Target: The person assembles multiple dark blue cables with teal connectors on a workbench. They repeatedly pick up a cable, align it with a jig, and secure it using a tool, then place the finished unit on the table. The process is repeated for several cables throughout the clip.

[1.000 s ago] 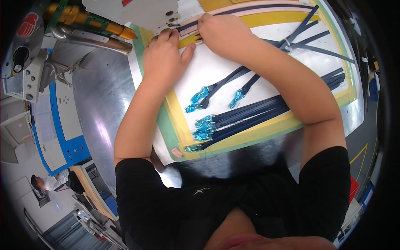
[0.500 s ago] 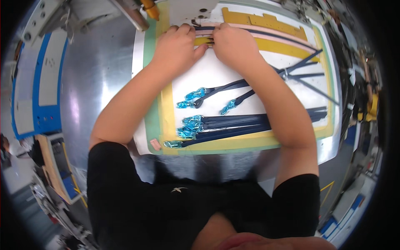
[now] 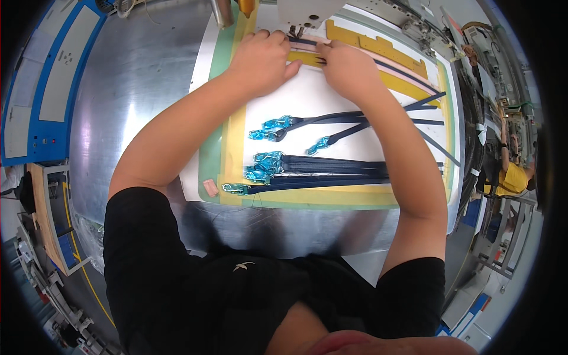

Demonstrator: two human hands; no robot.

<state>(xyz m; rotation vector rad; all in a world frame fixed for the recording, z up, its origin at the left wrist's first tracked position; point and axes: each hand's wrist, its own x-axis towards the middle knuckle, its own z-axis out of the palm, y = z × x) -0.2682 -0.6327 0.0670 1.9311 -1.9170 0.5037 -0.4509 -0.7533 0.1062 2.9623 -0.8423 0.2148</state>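
At the far side of the work board, a dark blue strap (image 3: 303, 41) lies along a pink and yellow strip fixture (image 3: 306, 58). My left hand (image 3: 262, 62) rests on the fixture's left end with its fingers over the strap and its thumb stretched apart; the fingertips are partly hidden. My right hand (image 3: 350, 68) bends its fingers at the strap, a short gap away. Two dark points of a small pointed tool (image 3: 321, 60) stick out from its curled fingers; the rest is hidden. Nearer to me lie several dark blue straps (image 3: 331, 163) with metal hooks in blue film (image 3: 269, 160).
A white machine head (image 3: 307, 13) hangs just beyond my hands. Behind the fixture lies a yellow notched plate (image 3: 378, 47). The white board (image 3: 236, 127) has green and yellow tape edges, with a pink scrap (image 3: 210, 188) at its near left corner. A person in yellow (image 3: 510, 179) is at far right.
My right hand has drawn slightly to the right, widening the gap between my hands. The whole view has shifted a little. The straps with hooks lie as before.
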